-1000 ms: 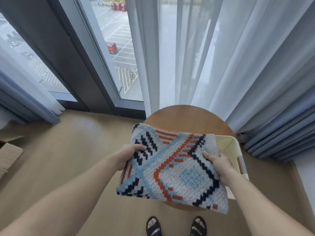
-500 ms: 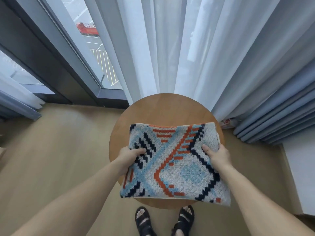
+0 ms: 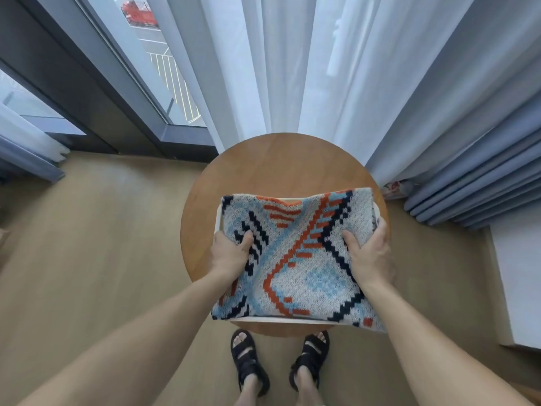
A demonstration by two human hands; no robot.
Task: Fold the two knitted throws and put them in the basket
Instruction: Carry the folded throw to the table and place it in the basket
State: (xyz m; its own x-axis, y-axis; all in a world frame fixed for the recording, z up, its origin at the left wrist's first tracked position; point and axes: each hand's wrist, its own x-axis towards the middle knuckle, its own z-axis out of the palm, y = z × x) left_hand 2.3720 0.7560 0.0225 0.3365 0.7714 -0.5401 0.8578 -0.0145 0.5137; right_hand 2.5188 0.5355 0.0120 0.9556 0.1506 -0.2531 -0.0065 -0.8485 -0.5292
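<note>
A pale basket (image 3: pixel 278 319) stands on the round wooden table (image 3: pixel 281 165), toward its near edge, and only slivers of the basket's rim show: a strip along the near side, a bit at the left and a bit at the right. The folded knitted throw (image 3: pixel 295 259), grey-white with orange, navy and light blue patterning, lies spread across the basket's mouth and covers nearly all of it; its two near corners reach out past the rim. Whether it rests on the rim or is held just above cannot be told, and whatever else the basket contains is hidden beneath it. The left hand (image 3: pixel 229 254) grips the throw's left edge, thumb pressed on the knit from above, fingers curled out of sight underneath. The right hand (image 3: pixel 370 254) grips the right edge the same way, thumb on top and fingers wrapped round the side. Both forearms reach in from the near side. Beyond the far edge of the table hang white sheer curtains (image 3: pixel 292 68), and below the near edge two feet in black sandals (image 3: pixel 248 361) stand on the floor (image 3: pixel 102 230).
</note>
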